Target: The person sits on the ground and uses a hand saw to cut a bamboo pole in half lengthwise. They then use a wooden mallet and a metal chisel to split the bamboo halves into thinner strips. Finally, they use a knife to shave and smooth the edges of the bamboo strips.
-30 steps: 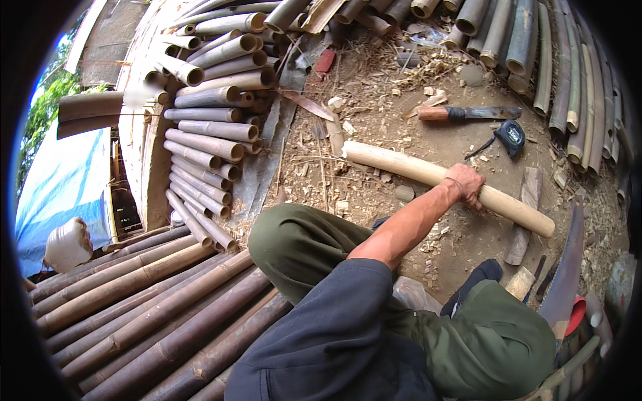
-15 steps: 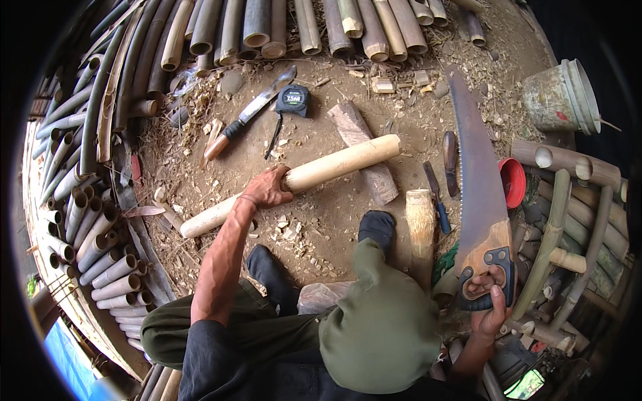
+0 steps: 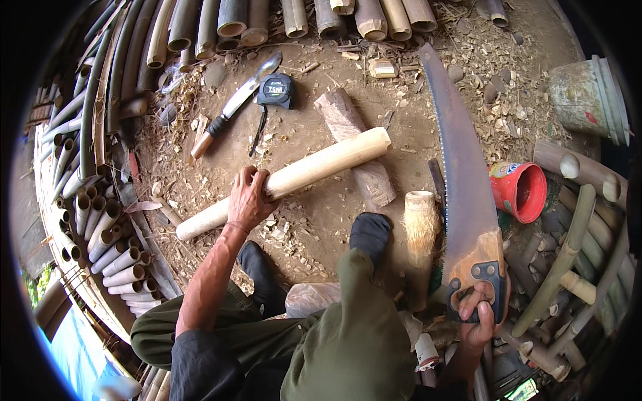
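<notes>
My left hand (image 3: 249, 200) is closed around a pale bamboo pole (image 3: 328, 160), near its middle. The pole slants up to the right, its far end lying across a flat wooden block (image 3: 354, 137). My right hand (image 3: 480, 315) grips the wood-and-black handle of a large hand saw (image 3: 461, 160). The saw's rusty curved blade points away from me, raised above the ground with its teeth facing left, apart from the pole. A wooden stump (image 3: 420, 224) with a frayed top stands between my right foot and the saw.
A big knife (image 3: 234, 107) and a black tape measure (image 3: 274, 90) lie beyond my left hand. To the right are a red tub (image 3: 518, 190), a dirty bucket (image 3: 588, 100) and a bamboo frame (image 3: 568, 267). Cut bamboo (image 3: 124, 271) is stacked at the left and far side.
The saw has moved slightly left and its blade tilts more to the left. My left hand keeps its hold on the pole, fingers now more bent. The whole view has shifted a little.
</notes>
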{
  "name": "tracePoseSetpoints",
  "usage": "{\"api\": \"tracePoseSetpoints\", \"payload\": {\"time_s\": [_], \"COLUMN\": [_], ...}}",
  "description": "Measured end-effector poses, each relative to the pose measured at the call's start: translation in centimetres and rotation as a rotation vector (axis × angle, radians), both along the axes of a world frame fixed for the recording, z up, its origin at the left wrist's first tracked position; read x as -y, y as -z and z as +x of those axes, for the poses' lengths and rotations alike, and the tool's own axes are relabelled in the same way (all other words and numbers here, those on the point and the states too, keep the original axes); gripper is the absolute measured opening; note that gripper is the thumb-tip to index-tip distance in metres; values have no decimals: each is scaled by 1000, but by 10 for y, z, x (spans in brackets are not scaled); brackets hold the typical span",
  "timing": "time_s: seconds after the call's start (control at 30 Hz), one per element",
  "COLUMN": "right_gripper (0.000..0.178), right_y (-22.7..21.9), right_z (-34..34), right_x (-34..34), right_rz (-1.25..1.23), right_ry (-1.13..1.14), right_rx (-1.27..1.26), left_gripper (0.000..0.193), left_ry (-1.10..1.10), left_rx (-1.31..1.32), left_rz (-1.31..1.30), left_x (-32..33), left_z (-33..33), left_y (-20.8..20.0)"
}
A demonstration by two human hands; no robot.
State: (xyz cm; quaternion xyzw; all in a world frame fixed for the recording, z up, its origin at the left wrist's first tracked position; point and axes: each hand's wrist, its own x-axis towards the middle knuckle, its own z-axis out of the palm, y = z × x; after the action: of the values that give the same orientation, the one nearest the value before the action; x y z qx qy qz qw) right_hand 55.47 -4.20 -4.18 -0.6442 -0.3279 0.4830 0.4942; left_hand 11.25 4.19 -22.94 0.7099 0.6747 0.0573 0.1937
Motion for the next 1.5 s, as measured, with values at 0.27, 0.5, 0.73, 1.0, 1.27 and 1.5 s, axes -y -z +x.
{"api": "tracePoseSetpoints", "payload": {"time_s": [0.27,0.5,0.73,1.0,1.27,1.5], "right_gripper": [73,70,59,58,57,55], "right_y": [13,-12,-1,8,21,11], "right_z": [11,11,30,34,13,9], "right_x": [-7,19,33,38,34,64], "right_rz": [-4,-38,179,245,317,207], "right_ry": [-97,-140,-413,-483,-488,-503], "right_rx": [26,133,511,480,516,586], "left_gripper": [62,97,96,83,83,80], "left_ry": [30,84,-144,77,-164,-194], "left_rx": [15,-212,90,34,39,46], "left_rz": [-267,-298,-224,-61,-344,-259], "left_x": [-19,-29,-73,-65,-85,-88], "left_z": [1,74,186,179,182,168], "left_y": [-6,-40,-48,-46,-39,-20]}}
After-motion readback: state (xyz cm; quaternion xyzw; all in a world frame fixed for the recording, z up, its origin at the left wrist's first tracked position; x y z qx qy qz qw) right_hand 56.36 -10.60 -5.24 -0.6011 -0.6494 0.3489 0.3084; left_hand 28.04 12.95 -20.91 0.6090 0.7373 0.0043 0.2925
